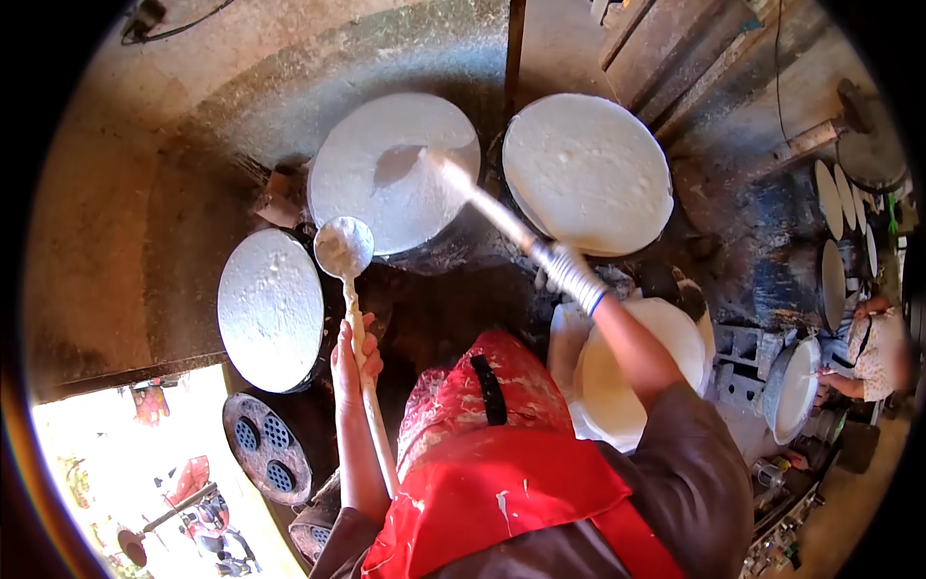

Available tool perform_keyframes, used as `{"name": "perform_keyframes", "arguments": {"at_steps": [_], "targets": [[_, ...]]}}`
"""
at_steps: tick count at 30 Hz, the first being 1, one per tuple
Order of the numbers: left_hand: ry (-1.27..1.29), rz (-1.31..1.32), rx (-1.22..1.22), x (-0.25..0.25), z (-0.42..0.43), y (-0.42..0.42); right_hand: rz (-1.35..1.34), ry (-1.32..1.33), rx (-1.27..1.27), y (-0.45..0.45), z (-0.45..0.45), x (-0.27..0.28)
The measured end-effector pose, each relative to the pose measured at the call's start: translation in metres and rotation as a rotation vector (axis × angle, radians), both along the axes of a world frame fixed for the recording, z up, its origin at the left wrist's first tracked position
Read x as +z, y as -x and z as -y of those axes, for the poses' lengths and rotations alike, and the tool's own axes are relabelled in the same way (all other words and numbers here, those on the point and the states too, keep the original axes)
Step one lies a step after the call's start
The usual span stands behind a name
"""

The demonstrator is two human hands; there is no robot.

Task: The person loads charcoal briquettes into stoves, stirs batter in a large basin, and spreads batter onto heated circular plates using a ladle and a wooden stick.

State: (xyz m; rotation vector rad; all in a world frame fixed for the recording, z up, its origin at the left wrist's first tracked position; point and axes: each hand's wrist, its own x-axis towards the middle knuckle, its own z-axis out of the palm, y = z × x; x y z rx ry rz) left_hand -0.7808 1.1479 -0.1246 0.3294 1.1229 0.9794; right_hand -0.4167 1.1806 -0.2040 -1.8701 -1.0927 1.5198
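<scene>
My left hand point(355, 359) is closed around the long pale handle of a ladle point(343, 248). White stuff coats the ladle's round bowl, which is held up beside the round griddle point(403, 111). White covers this griddle, apart from a grey patch near its middle. My right hand point(567, 273), smeared by motion and whitish, appears closed around a long whitish stick point(497, 214). The stick's far end reaches over that griddle near the grey patch; its exact kind is too blurred to tell. A thin blue band circles my right wrist.
White-topped round griddles stand at the right point(586, 169) and left point(270, 311). A wide basin point(666, 338) of white stuff sits under my right arm. A dark stove lid point(253, 458) with holed discs is lower left. At far right, another person point(873, 357) holds a basin point(796, 386).
</scene>
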Motion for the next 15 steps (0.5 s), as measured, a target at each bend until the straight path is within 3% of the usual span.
{"name": "perform_keyframes", "arguments": {"at_steps": [1, 3, 5, 7, 11, 13, 15], "targets": [[0.006, -0.026, -0.019, 0.004, 0.000, 0.003, -0.033, -0.106, -0.100, -0.006, -0.005, 0.004], [-0.017, -0.031, -0.041, -0.002, -0.003, 0.012, -0.153, 0.097, -0.123, 0.009, 0.008, 0.005], [-0.016, -0.008, -0.058, -0.007, -0.006, 0.015, -0.146, 0.137, 0.089, 0.041, 0.044, -0.003], [-0.010, 0.007, -0.072, -0.010, -0.009, 0.019, -0.034, 0.133, 0.054, 0.041, 0.056, -0.016], [-0.004, -0.032, -0.105, -0.008, -0.012, 0.023, -0.135, 0.162, -0.123, 0.019, 0.020, -0.014], [-0.013, -0.012, -0.103, -0.006, -0.011, 0.024, -0.066, 0.009, -0.208, 0.030, -0.005, 0.001], [0.004, 0.029, -0.096, -0.008, -0.009, 0.028, 0.009, 0.061, -0.186, 0.036, -0.035, 0.002]]}}
